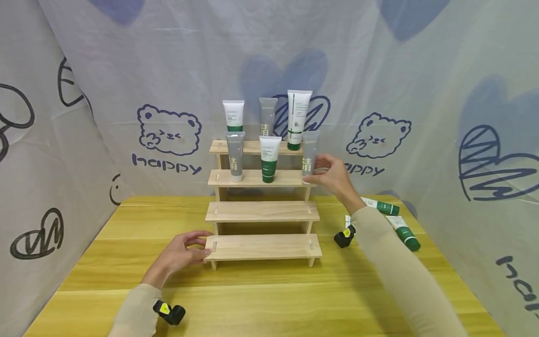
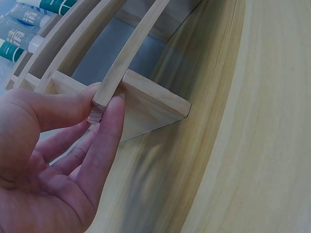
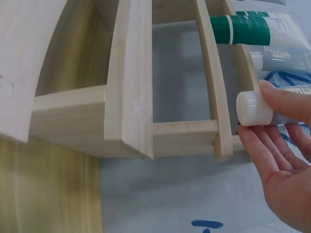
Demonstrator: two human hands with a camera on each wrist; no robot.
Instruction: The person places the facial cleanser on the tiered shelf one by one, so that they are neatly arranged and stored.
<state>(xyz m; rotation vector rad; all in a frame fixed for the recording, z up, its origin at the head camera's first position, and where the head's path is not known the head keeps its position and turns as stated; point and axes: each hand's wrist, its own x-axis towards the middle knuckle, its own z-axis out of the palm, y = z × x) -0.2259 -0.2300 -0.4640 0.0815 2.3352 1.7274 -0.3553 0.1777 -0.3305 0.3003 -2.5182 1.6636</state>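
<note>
A stepped wooden rack [image 1: 263, 211] stands on the table. My left hand [image 1: 182, 250] pinches the left end of its lowest shelf between thumb and fingers, as the left wrist view shows close up. With my right hand [image 1: 334, 175] I grip a grey tube [image 1: 309, 152], cap down, at the right end of the second shelf from the top. Its white cap [image 3: 253, 108] shows beside the shelf edge in the right wrist view. On that same shelf stand another grey tube [image 1: 235, 157] and a white-and-green tube [image 1: 269, 159].
The top shelf carries a short white-and-green tube [image 1: 233, 114], a grey tube [image 1: 267, 117] and a taller white tube [image 1: 298, 117]. Right of the rack, white-and-green tubes [image 1: 405, 232] lie on the table [image 1: 269, 304]. A printed cloth [image 1: 189, 61] hangs close behind.
</note>
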